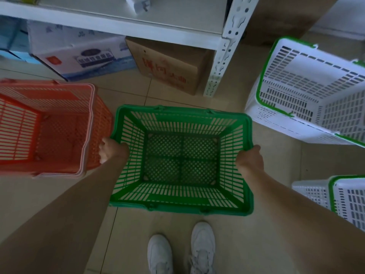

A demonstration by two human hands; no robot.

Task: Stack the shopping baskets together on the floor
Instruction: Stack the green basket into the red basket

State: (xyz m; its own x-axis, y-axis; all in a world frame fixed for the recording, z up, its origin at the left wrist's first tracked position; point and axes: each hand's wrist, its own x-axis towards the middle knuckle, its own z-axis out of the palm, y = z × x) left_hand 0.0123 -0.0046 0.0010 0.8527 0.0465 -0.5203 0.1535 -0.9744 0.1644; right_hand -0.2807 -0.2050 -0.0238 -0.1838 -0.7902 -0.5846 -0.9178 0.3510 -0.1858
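A green slatted shopping basket (181, 208) is in the middle of the view, above the tiled floor. My left hand (110, 151) grips its left rim and my right hand (250, 157) grips its right rim. Close on its left stands a red basket (47, 123) with a pale rim, almost touching my left hand. A white basket with green trim (308, 91) stands at the upper right. Another white basket with green trim (343, 198) shows partly at the right edge.
A white metal shelf rack (217, 62) stands behind the baskets, with a brown cardboard box (167, 66) and a white and blue printed box (85, 56) under it. My white shoes (181, 252) are on the beige tiles below the green basket.
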